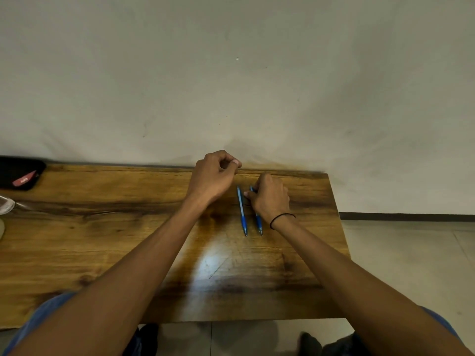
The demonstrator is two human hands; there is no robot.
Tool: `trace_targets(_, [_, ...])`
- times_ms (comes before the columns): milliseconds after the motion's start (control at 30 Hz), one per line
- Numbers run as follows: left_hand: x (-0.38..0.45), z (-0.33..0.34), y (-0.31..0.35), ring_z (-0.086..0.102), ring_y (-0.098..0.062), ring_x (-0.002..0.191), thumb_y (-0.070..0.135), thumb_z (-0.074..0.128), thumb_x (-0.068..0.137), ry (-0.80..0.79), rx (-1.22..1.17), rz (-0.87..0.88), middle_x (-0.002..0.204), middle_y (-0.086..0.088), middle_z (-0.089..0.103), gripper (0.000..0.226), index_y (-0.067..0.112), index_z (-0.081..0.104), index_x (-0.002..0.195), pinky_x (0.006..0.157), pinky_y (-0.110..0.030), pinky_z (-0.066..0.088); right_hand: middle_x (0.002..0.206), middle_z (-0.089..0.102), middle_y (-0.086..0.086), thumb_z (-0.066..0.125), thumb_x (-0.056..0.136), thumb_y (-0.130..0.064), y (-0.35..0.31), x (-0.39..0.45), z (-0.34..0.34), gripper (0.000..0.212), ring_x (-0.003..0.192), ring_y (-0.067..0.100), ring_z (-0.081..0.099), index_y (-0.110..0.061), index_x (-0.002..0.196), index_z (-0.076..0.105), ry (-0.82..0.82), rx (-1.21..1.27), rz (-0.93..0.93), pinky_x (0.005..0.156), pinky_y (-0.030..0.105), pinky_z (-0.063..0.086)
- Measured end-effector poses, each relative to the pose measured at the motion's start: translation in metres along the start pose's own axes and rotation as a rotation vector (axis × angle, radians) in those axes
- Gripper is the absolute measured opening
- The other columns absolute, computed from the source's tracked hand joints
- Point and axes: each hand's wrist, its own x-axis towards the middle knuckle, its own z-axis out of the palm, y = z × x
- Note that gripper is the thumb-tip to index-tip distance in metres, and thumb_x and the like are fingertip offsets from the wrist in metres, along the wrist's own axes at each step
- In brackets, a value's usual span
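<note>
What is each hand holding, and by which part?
Right hand grips the right blue pen near its far end; left hand holds nothing visible.

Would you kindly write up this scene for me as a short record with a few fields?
surface: wooden table
left pen: blue, lies flat, not held, tip toward the person
right pen: blue, parallel to the left pen, upper end under the right hand
right hand: fingers curled round the right pen; black band on the wrist
left hand: near the table's far edge, fingers curled, nothing seen in them
far left: black pouch
</note>
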Motion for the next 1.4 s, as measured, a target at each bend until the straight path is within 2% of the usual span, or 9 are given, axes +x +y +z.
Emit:
trace_targets(167, [0.001,-0.001,-0.001,0.074,-0.009,0.094,0.028,0.059,0.105,0.002,0.021,0.0,0.101,0.01,0.078,0.019,0.025,0.077,0.108,0.092,-0.038,0.061,0.091,0.07,0.007,0.079,0.091,-0.035,-0.004,0.005,-0.002,0.025,0.089,0.032,0.068,-0.015,0.093,0.063,0.104,0.003,-0.04,0.071,0.044,0.06])
trace_targets(367, [0.002,0.0,-0.003,0.074,-0.012,0.09,0.031,0.06,0.102,0.029,0.031,-0.031,0.096,0.008,0.078,0.019,0.024,0.078,0.104,0.089,-0.041,0.061,0.088,0.065,0.006,0.082,0.086,-0.042,-0.008,-0.004,0.016,0.035,0.09,0.034,0.065,-0.017,0.083,0.057,-0.017,-0.023,-0.099,0.076,0.047,0.058])
trace_targets(533, [0.003,-0.001,-0.004,0.075,-0.015,0.09,0.032,0.061,0.101,0.049,0.058,-0.086,0.096,0.006,0.079,0.02,0.022,0.078,0.105,0.088,-0.042,0.061,0.067,0.041,-0.008,0.084,0.08,-0.032,-0.006,-0.004,0.024,0.046,0.079,0.03,0.059,-0.025,0.067,0.04,-0.016,-0.012,-0.122,0.066,0.038,0.042])
trace_targets(733, [0.003,0.0,-0.006,0.073,-0.015,0.098,0.038,0.06,0.104,-0.013,0.159,-0.176,0.107,0.003,0.079,0.026,0.021,0.074,0.117,0.092,-0.041,0.06,0.064,0.069,0.001,0.083,0.079,-0.034,-0.012,0.008,0.002,0.027,0.069,0.022,0.071,-0.014,0.066,0.07,-0.015,0.234,-0.038,0.071,0.047,0.062])
trace_targets(867, [0.003,0.005,-0.002,0.07,-0.018,0.113,0.036,0.054,0.108,-0.167,-0.058,-0.238,0.119,0.0,0.074,0.025,0.025,0.07,0.123,0.105,-0.046,0.056,0.071,0.077,0.006,0.081,0.089,-0.023,-0.017,0.014,-0.017,0.018,0.064,0.018,0.076,-0.008,0.079,0.077,-0.031,0.593,-0.014,0.06,0.04,0.064])
trace_targets(1000, [0.003,0.003,0.0,0.075,-0.015,0.097,0.029,0.054,0.11,-0.151,-0.179,-0.109,0.103,-0.001,0.077,0.019,0.026,0.072,0.116,0.093,-0.04,0.063,0.079,0.078,0.017,0.074,0.096,-0.007,-0.019,0.011,-0.031,0.01,0.063,0.02,0.077,0.003,0.096,0.075,-0.124,0.908,0.01,0.059,0.026,0.061])
trace_targets(1167, [0.0,-0.001,-0.001,0.076,-0.006,0.08,0.022,0.066,0.104,-0.079,-0.055,0.03,0.087,0.002,0.079,0.017,0.027,0.074,0.118,0.077,-0.031,0.062,0.081,0.076,0.024,0.07,0.098,-0.005,-0.019,0.014,-0.042,0.012,0.066,0.03,0.075,0.006,0.102,0.071,-0.092,1.005,0.027,0.062,0.034,0.063])
trace_targets(1267, [-0.003,0.0,0.0,0.075,-0.008,0.085,0.022,0.067,0.103,-0.067,0.015,0.07,0.091,0.004,0.079,0.019,0.028,0.073,0.12,0.082,-0.035,0.063,0.091,0.074,0.032,0.071,0.099,-0.009,-0.014,0.018,-0.049,0.022,0.072,0.032,0.073,0.009,0.109,0.066,-0.038,1.05,-0.003,0.066,0.039,0.065])
trace_targets(1400, [-0.005,-0.001,0.002,0.075,-0.01,0.089,0.021,0.067,0.103,-0.052,0.062,0.099,0.095,0.002,0.08,0.018,0.028,0.072,0.119,0.089,-0.042,0.063,0.095,0.073,0.034,0.07,0.099,-0.007,-0.008,0.02,-0.051,0.023,0.074,0.029,0.074,0.013,0.109,0.067,-0.072,1.063,-0.037,0.064,0.034,0.066])
